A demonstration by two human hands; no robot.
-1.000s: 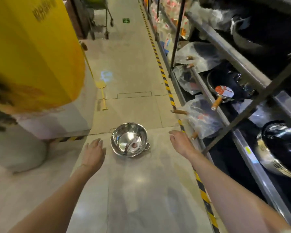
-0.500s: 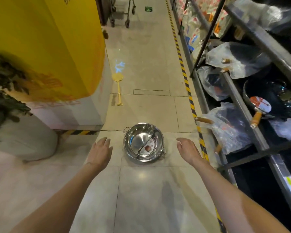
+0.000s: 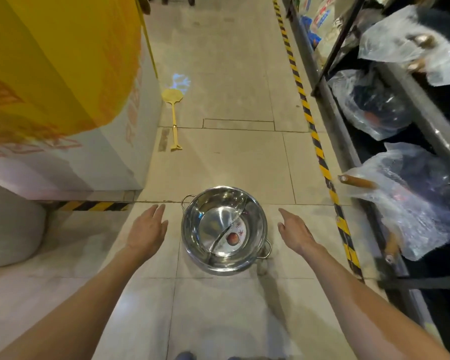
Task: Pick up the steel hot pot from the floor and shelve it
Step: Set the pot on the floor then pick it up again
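A shiny steel hot pot (image 3: pixel 220 203) stands upright on the tiled floor in the middle of the view. It has a curved divider inside, a round sticker in its right half and two small loop handles. My left hand (image 3: pixel 147 231) hovers just left of the pot, fingers apart, holding nothing. To the pot's right my right hand (image 3: pixel 295 231) is also open and not touching it. The metal shelf rack (image 3: pixel 348 141) runs along the right side, holding pans wrapped in plastic bags.
A yellow fly swatter (image 3: pixel 173 118) lies on the floor beyond the pot. A big yellow and white display block (image 3: pixel 70 105) stands at left, with a white sack (image 3: pixel 11 229) beside it. Yellow-black hazard tape (image 3: pixel 320 157) borders the shelf. A wooden pan handle (image 3: pixel 359 181) sticks out into the aisle.
The view has tilted down and closed in on the pot, which now sits larger and lower between my hands. Both hands stay open on either side of it.
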